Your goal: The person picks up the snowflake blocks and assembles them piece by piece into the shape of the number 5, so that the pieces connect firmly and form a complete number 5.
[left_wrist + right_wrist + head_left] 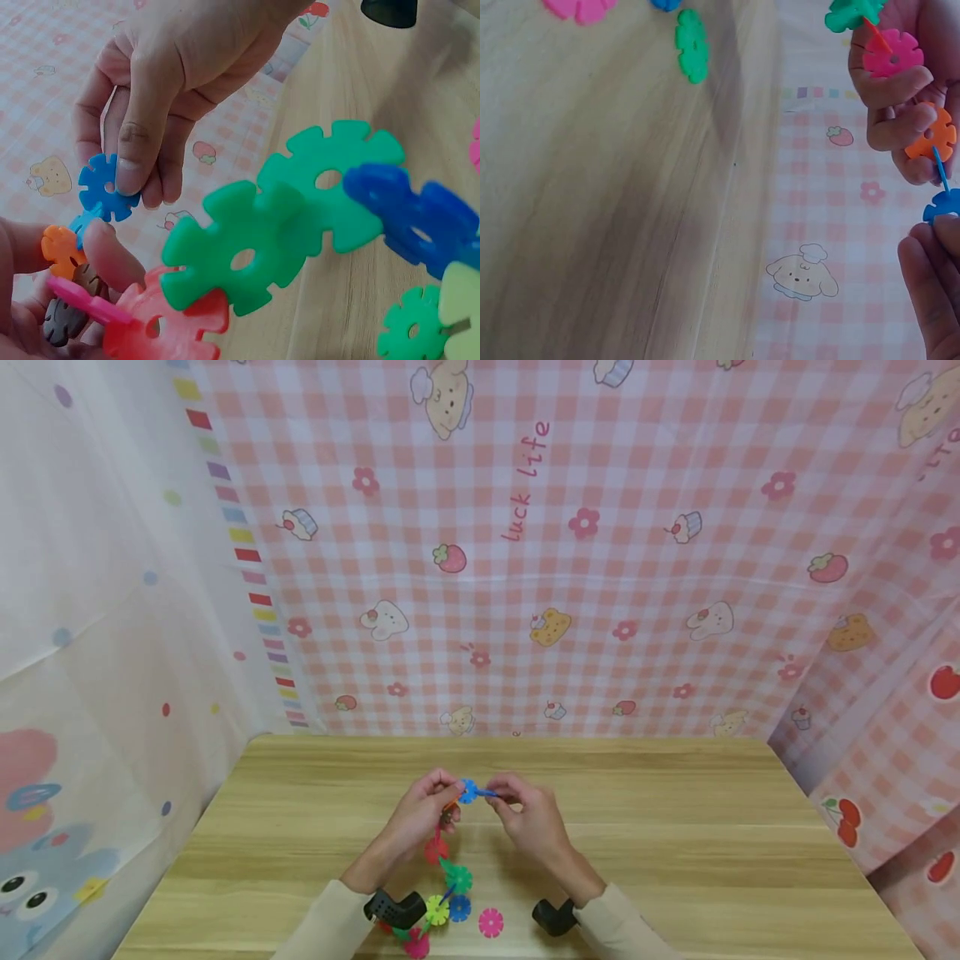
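My left hand (416, 817) grips the upper end of a chain of slotted snowflake discs, its fingers around an orange disc (931, 139) and a brown disc (66, 316). Past its fingertips stands a light blue disc (468, 791), joined to the orange one. Between thumb and fingers, my right hand (536, 822) pinches a blue disc (97, 187), edge against the light blue one. Below the left hand the chain runs down through a red disc (436, 851), green discs (459, 878) and a yellow disc (437, 910) toward the table front.
A loose pink disc (491, 922) lies on the wooden table (675, 843), right of a blue disc (460, 908). Black wrist cameras sit at the left cuff (395, 910) and the right cuff (553, 917). A checked cloth (637, 585) hangs behind the table.
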Available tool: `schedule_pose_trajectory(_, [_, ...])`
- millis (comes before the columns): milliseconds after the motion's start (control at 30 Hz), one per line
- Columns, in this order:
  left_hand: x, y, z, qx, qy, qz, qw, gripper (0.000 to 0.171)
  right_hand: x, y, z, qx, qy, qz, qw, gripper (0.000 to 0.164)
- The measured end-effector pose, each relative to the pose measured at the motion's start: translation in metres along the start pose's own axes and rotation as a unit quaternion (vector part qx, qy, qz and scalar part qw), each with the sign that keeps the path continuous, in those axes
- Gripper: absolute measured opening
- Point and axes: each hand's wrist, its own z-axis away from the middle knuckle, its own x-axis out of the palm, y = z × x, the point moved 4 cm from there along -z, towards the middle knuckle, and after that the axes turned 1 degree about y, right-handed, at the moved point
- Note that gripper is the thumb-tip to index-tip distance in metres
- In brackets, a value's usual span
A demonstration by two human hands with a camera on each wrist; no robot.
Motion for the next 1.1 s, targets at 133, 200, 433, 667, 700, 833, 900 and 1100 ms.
schedule_pose_trajectory(133, [-0.0004, -0.0005, 0.0003, 0.002, 0.001, -0.001, 1.0000, 0.013, 0.0013, -0.0028, 0.0013, -0.029, 0.005, 0.021, 0.999, 0.020])
schedule_pose_trajectory(200, [-0.0013, -0.0003, 0.0010, 0.001, 0.002, -0.003, 1.0000, 0.013, 0.0025, -0.0042, 0.0020, -0.049, 0.009, 0.028, 0.998, 0.021])
schedule_pose_trajectory(433, [-0.0031, -0.0005, 0.0032, -0.005, -0.004, -0.017, 0.9998, 0.015, 0.0073, -0.0056, 0.0035, -0.112, 0.016, 0.057, 0.992, 0.023])
schedule_pose_trajectory(667, [-0.0040, -0.0007, 0.0039, -0.003, -0.013, -0.023, 0.9996, 0.016, 0.0089, -0.0063, 0.0028, -0.105, 0.004, 0.060, 0.993, 0.024])
schedule_pose_trajectory(700, [-0.0041, -0.0003, 0.0036, -0.004, -0.013, -0.022, 0.9997, 0.016, 0.0088, -0.0064, 0.0024, -0.103, 0.004, 0.057, 0.993, 0.025])
schedule_pose_trajectory(833, [-0.0043, 0.0023, 0.0035, -0.007, -0.010, -0.017, 0.9998, 0.016, 0.0082, -0.0065, 0.0007, -0.095, 0.003, 0.043, 0.995, 0.024])
schedule_pose_trajectory(900, [-0.0044, 0.0029, 0.0035, -0.009, -0.009, -0.017, 0.9998, 0.016, 0.0084, -0.0054, 0.0004, -0.091, 0.000, 0.034, 0.995, 0.023])
schedule_pose_trajectory(1100, [-0.0043, 0.0033, 0.0038, -0.020, -0.018, -0.020, 0.9995, 0.019, 0.0097, 0.0004, 0.0001, -0.087, 0.001, 0.023, 0.996, 0.020])
